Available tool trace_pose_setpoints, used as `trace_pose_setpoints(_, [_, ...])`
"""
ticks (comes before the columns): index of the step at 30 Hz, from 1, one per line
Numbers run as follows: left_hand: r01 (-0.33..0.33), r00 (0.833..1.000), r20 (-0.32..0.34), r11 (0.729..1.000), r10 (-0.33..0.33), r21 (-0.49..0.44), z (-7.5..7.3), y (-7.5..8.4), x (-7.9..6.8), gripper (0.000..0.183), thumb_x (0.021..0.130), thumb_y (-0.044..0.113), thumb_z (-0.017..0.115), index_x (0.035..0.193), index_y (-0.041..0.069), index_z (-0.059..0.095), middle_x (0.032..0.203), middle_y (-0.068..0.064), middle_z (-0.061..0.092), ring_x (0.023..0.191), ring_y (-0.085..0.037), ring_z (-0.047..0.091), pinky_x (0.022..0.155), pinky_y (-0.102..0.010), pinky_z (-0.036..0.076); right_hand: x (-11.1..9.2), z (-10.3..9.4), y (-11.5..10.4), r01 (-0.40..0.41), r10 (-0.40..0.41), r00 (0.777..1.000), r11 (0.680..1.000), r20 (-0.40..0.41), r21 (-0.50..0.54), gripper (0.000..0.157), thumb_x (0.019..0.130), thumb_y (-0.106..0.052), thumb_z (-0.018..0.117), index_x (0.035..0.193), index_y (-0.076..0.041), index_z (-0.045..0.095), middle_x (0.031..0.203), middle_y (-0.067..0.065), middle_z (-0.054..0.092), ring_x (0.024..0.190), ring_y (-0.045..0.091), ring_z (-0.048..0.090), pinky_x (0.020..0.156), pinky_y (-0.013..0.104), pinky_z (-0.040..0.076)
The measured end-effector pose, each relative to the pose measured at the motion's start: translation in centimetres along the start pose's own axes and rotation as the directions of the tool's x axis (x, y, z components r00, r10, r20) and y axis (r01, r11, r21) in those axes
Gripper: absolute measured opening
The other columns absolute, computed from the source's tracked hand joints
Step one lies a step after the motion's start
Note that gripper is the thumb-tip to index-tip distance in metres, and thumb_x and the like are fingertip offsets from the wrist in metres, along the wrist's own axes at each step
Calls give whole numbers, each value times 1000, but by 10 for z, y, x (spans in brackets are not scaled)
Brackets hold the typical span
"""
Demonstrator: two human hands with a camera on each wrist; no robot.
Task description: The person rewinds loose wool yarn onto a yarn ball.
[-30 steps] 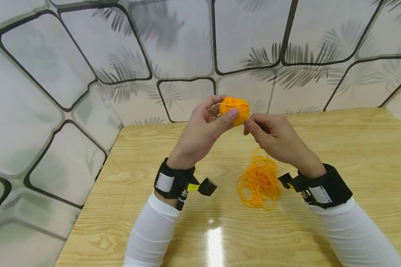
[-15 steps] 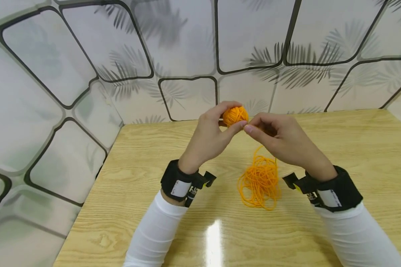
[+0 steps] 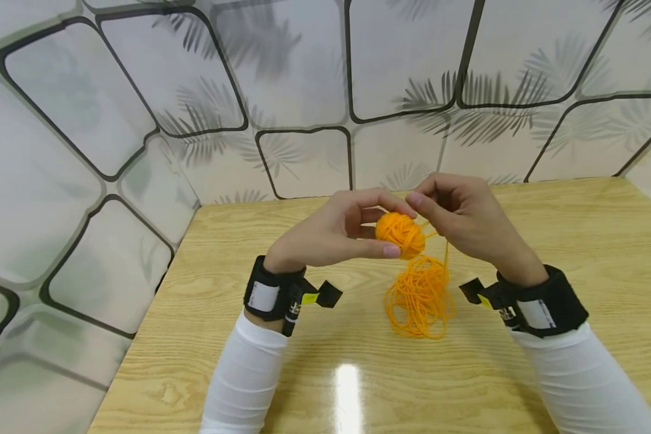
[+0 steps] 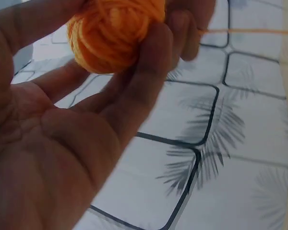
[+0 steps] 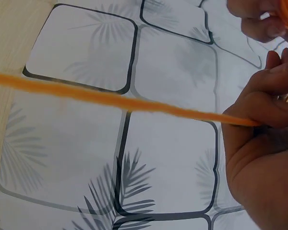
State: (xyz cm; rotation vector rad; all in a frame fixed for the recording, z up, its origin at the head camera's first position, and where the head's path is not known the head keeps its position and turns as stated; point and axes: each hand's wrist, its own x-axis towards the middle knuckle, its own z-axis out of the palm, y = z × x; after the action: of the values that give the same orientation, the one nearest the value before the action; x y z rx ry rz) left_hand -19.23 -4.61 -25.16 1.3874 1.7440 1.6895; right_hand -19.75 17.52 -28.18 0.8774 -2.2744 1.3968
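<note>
A small ball of orange yarn (image 3: 400, 234) is held between the thumb and fingers of my left hand (image 3: 339, 232), above the table. Close on its right, my right hand (image 3: 461, 214) has its fingers curled, with a strand of yarn (image 5: 173, 110) running into them in the right wrist view. Below both hands a loose tangle of the same yarn (image 3: 420, 298) lies on the table, and a strand rises from it toward the right hand. In the left wrist view the wound ball (image 4: 113, 36) sits at the fingertips, touched by thumb and fingers.
The wooden table (image 3: 195, 337) reaches back to a wall (image 3: 304, 72) patterned with dark lines and leaves. Another wall (image 3: 49, 150) closes off the left side. Each wrist wears a black strap (image 3: 273, 295) with a small camera.
My left hand has turned and lowered the ball, bringing it nearer the tangle. The right hand has shifted slightly right and up, and strands now show between it and the ball.
</note>
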Motion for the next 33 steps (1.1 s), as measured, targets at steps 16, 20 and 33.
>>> trace_pose_setpoints(16, [-164,658,-737,985,155,60,1,-28,20,37,83,9,66,117,1,53,107,-15,58,95,-24,57,85,-37,47,-1,25,-4,110,-107,993,992,51,-55,20,96,-16,47,82,-20,61,55,-3,35,44,11,28,43,28,26])
trace_pose_setpoints(20, [51,675,-675,893,300,448,0,-32,18,38,85,22,66,119,6,58,105,-6,59,91,-15,54,77,-30,48,-2,19,-7,88,-82,995,989,56,-123,14,94,-19,52,85,-22,61,57,-5,42,45,10,31,43,26,28])
trace_pose_setpoints(33, [192,975,-177,917,-136,351,-5,-17,4,42,86,24,63,124,8,54,118,0,56,94,-13,58,77,-28,49,-2,-2,-11,-1,3,1000,997,27,-81,8,88,-13,60,83,-18,63,60,0,43,47,12,31,43,28,26])
